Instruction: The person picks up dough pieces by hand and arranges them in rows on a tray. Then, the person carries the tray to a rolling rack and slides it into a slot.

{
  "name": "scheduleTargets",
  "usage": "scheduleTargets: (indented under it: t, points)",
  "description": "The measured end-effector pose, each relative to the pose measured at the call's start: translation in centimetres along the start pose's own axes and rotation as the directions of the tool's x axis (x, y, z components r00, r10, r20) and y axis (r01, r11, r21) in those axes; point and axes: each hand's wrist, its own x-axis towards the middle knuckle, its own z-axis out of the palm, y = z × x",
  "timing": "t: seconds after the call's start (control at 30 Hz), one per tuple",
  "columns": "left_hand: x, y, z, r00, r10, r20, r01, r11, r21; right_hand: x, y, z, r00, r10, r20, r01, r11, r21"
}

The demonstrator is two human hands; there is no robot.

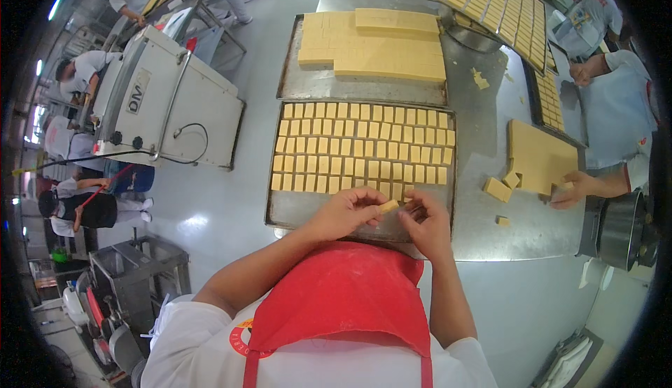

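Observation:
My left hand (353, 212) pinches a small rectangular piece of yellow dough (389, 206) between thumb and fingertips. Close by its far end is my right hand (426, 221), thumb and fingers apart and nothing seen in them; its fingertips overlap the nearest row. Both hands are over the near part of a metal baking tray (310, 212). Rows of similar upright-looking dough pieces (335, 166) fill the tray's far and middle parts, with narrow gaps between them. My hands partly hide the nearest row.
Beyond lies another tray (310, 86) bearing a slab of cut dough (378, 47). Right, on the steel table (478, 178), are a dough block (541, 152), loose chunks (497, 189) and a co-worker's hand (572, 191). A filled tray (493, 10) juts in at the upper right.

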Motion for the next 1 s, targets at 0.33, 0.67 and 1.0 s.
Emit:
scheduleTargets:
  t: [0.33, 0.67, 1.0]
  points:
    - [0.3, -0.9, 0.0, 0.998, 0.047, -0.049, -0.036, 0.978, 0.206, 0.1, 1.6, -1.8, 0.988, -0.102, -0.112, 0.080, 0.979, -0.187]
    - [1.0, -1.0, -0.3, 0.994, 0.070, -0.083, -0.043, 0.956, 0.291, 1.1, 2.8, -1.2, 0.972, -0.207, -0.109, 0.170, 0.946, -0.277]
    - [3.5, 2.5, -3.3, 0.955, 0.229, -0.190, -0.142, 0.912, 0.385, 2.6, 2.0, -1.2, 0.963, -0.221, -0.156, 0.178, 0.952, -0.250]
